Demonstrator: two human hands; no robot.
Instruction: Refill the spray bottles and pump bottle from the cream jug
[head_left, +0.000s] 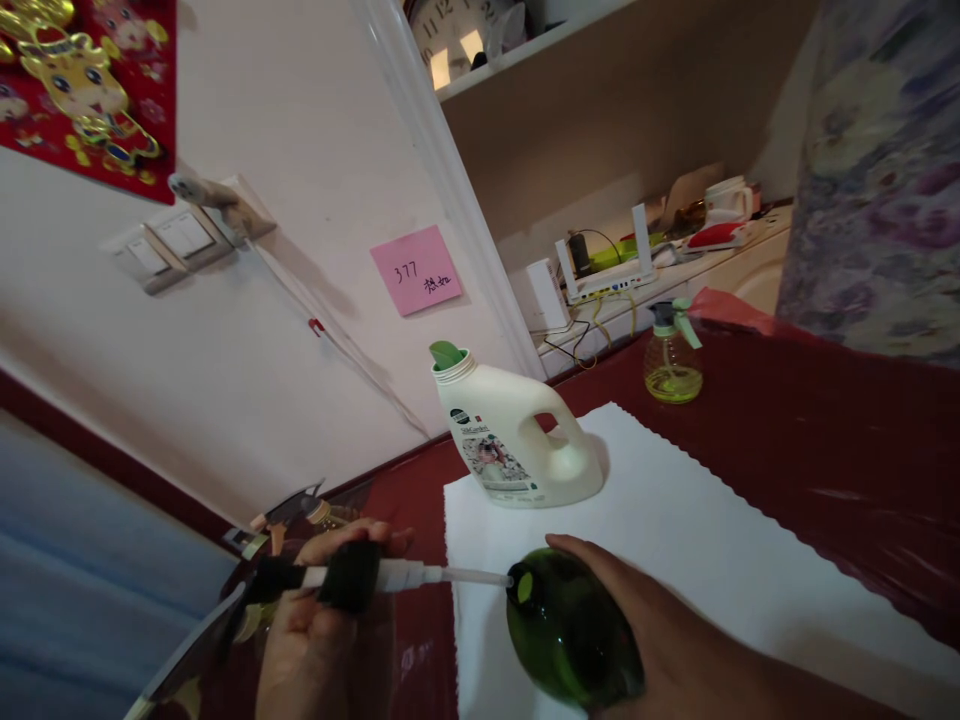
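Note:
My left hand (319, 620) is closed around a pump top (356, 577) with a black collar, at the lower left. Its thin pale tube points right, and the tip is at the mouth of a dark green bottle (574, 630); whether it is inside the mouth I cannot tell. My right hand (637, 600) wraps the bottle's far side and holds it tilted, mouth to the left. Behind the bottle, an uncapped cream detergent jug (510, 430) with a green spout stands on a white sheet (675, 510).
A clear spray bottle (673, 360) with yellow-green liquid stands on the dark red tabletop (772, 440). A white router (611, 275) with cables sits on a ledge behind. A pink note (416, 270) is on the wall, and a power cord (337, 335) hangs from the socket.

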